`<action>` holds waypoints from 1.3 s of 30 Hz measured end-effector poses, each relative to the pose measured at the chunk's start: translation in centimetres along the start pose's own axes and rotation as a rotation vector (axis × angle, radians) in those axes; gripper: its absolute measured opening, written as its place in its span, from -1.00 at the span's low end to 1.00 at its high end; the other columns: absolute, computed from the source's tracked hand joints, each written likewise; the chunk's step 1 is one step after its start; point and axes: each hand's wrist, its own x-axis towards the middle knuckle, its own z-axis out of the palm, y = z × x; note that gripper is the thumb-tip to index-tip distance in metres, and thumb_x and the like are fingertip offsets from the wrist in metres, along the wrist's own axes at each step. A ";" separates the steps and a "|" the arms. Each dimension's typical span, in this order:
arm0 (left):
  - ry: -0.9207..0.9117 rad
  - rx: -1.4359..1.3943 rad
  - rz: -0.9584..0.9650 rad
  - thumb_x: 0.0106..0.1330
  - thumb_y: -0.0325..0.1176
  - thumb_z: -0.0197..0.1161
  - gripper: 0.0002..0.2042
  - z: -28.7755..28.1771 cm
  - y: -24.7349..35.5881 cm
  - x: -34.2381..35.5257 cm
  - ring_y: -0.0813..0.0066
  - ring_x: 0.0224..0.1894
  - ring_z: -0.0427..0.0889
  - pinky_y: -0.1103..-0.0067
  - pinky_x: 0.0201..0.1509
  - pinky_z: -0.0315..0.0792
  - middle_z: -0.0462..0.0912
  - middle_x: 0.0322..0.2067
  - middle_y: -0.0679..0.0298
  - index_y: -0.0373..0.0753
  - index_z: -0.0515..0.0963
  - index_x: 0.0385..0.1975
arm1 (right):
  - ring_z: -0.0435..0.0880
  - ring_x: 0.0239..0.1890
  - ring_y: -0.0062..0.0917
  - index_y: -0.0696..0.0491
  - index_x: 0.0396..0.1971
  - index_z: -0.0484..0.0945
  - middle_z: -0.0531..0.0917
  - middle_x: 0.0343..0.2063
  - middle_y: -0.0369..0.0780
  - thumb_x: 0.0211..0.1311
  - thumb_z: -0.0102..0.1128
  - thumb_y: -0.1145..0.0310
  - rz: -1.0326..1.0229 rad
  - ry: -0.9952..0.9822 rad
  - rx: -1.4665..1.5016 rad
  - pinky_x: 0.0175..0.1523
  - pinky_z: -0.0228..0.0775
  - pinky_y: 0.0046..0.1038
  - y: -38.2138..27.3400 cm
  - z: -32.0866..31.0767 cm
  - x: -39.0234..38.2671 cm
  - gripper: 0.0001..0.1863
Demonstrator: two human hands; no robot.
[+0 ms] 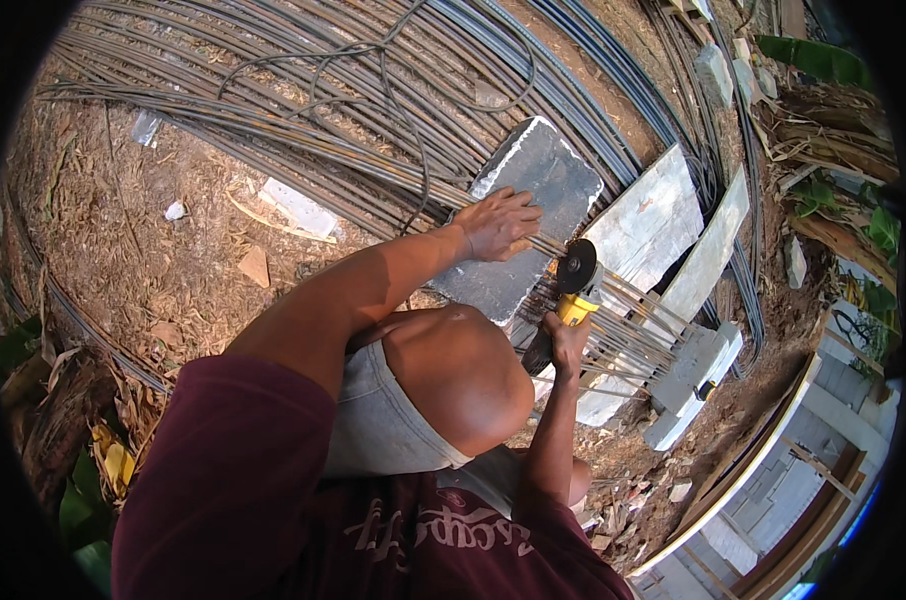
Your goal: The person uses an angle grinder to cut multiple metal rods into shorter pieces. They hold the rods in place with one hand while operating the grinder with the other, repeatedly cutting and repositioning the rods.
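My right hand is wrapped round a yellow and black angle grinder. Its dark cutting disc is at the bundle of steel rods, just right of a dark grey stone slab. Whether the disc touches the rods I cannot make out. Over the slab, my left hand is closed on the rods, with its fingers bent over them. Several cut rod lengths lie to the right of the grinder, their ends near grey blocks.
Long steel bars cover the ground at the back, with a black cable looped over them. Pale flat boards lie right of the slab. A low wall of blocks curves along the right. Dry leaves and a white scrap lie at left.
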 end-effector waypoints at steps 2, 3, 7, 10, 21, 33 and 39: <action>0.007 -0.012 0.005 0.51 -0.09 0.31 -0.70 0.0 0.0 0.0 0.22 0.19 0.49 0.27 0.40 0.33 0.63 0.01 0.25 -0.19 0.72 -0.04 | 0.65 -0.42 -0.55 0.14 0.03 0.50 0.67 -0.32 -0.27 0.09 0.45 0.60 0.043 -0.004 0.021 -0.31 0.57 -0.45 0.0 -0.1 0.0 -0.53; 0.004 -0.015 0.006 0.50 -0.09 0.31 -0.70 0.0 -0.1 0.0 0.21 0.19 0.49 0.27 0.40 0.33 0.63 0.01 0.25 -0.19 0.72 -0.05 | 0.65 -0.42 -0.55 0.14 0.02 0.51 0.67 -0.32 -0.27 0.10 0.45 0.60 0.027 0.004 0.002 -0.31 0.57 -0.45 0.0 -0.1 0.0 -0.53; 0.023 -0.032 0.008 0.50 -0.09 0.31 -0.71 -0.1 -0.1 0.0 0.21 0.19 0.49 0.26 0.41 0.33 0.63 -0.01 0.24 -0.18 0.71 -0.06 | 0.65 -0.42 -0.55 0.14 0.01 0.51 0.67 -0.32 -0.28 0.10 0.46 0.58 0.012 0.036 0.027 -0.31 0.57 -0.45 0.2 0.2 0.2 -0.55; 0.001 -0.038 -0.004 0.51 -0.09 0.30 -0.71 0.0 -0.1 0.0 0.20 0.19 0.49 0.25 0.41 0.33 0.63 -0.01 0.24 -0.17 0.72 -0.05 | 0.67 -0.40 -0.54 0.14 0.02 0.51 0.67 -0.30 -0.28 0.09 0.47 0.58 0.018 0.027 0.007 -0.30 0.58 -0.44 0.4 0.2 0.2 -0.52; -0.037 -0.027 -0.020 0.51 -0.08 0.29 -0.69 -0.1 0.0 0.1 0.19 0.22 0.49 0.23 0.42 0.33 0.65 0.04 0.23 -0.18 0.72 -0.02 | 0.68 -0.39 -0.53 0.15 0.07 0.49 0.67 -0.31 -0.27 0.09 0.45 0.61 0.009 -0.001 -0.013 -0.29 0.60 -0.43 0.3 -0.1 -0.2 -0.49; -0.012 -0.001 -0.011 0.53 -0.08 0.28 -0.68 0.1 -0.1 0.0 0.17 0.27 0.48 0.22 0.48 0.31 0.65 0.10 0.20 -0.17 0.72 0.01 | 0.60 -0.43 -0.59 0.13 0.04 0.53 0.64 -0.34 -0.31 0.15 0.38 0.63 -0.035 0.037 0.019 -0.35 0.49 -0.50 0.1 0.3 0.3 -0.57; -0.039 -0.021 -0.016 0.52 -0.09 0.28 -0.69 -0.1 -0.1 0.0 0.17 0.27 0.48 0.22 0.47 0.31 0.63 0.10 0.21 -0.18 0.69 0.02 | 0.65 -0.37 -0.56 0.13 0.01 0.54 0.68 -0.29 -0.29 0.10 0.48 0.60 -0.004 0.003 0.020 -0.26 0.57 -0.44 0.4 -0.1 0.2 -0.54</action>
